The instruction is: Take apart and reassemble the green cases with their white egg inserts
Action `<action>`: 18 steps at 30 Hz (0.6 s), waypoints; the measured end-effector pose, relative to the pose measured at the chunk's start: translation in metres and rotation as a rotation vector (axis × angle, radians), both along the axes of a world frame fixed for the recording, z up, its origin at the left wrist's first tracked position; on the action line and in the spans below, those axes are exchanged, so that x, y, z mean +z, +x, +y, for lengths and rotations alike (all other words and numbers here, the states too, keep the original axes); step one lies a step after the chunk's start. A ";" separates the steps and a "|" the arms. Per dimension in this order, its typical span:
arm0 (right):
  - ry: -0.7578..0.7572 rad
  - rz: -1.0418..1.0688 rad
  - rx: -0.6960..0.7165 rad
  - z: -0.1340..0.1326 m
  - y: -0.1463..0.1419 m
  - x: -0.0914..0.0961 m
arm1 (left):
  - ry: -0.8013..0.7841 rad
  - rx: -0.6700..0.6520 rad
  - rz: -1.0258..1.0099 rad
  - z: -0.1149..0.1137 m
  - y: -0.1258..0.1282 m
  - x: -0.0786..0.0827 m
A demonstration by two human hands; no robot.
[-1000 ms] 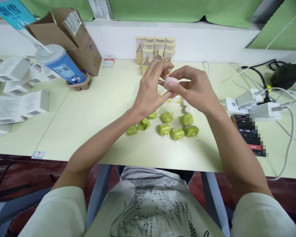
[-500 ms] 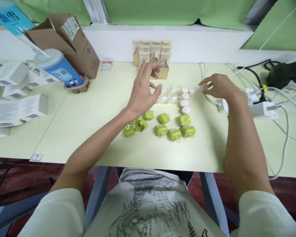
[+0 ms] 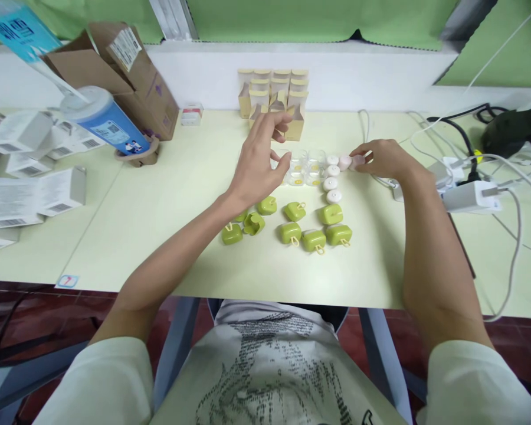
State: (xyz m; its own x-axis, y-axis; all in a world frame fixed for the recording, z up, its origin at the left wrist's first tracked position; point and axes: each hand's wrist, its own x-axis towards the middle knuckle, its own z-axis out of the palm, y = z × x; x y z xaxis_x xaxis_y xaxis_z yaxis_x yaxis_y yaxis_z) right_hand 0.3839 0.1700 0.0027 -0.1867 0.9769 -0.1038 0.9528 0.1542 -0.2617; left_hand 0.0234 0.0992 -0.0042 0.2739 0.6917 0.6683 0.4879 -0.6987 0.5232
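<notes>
My right hand [image 3: 383,158] rests low on the table, fingertips pinched on a small pale pink round case [image 3: 357,160] that sits next to another pink case [image 3: 345,162]. A column of white round cases [image 3: 331,177] runs just left of it. My left hand [image 3: 259,159] hovers with fingers spread and nothing in it, above small clear packets with yellow spots [image 3: 301,171]. Several green clip-on cases [image 3: 314,239] lie in a loose group nearer to me.
Small tan cartons [image 3: 274,91] stand stacked at the back wall. A tilted blue-and-white canister [image 3: 104,121] and an open cardboard box [image 3: 133,65] sit back left, white boxes [image 3: 35,192] at far left. Chargers and tangled cables [image 3: 469,189] crowd the right.
Both hands held the pink case together in mid-air; then they parted. My right hand carried it right and down beside the other pink case, while my left hand stayed raised and empty.
</notes>
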 end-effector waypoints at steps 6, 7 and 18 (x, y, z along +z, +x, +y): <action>-0.011 0.071 -0.003 0.001 0.002 -0.004 | 0.006 0.001 0.006 0.002 -0.001 0.000; -0.022 0.069 -0.004 -0.001 0.002 -0.002 | 0.007 0.003 0.005 0.003 -0.001 0.000; -0.025 -0.079 0.311 -0.089 -0.087 0.083 | 0.025 0.024 -0.045 0.004 -0.003 0.006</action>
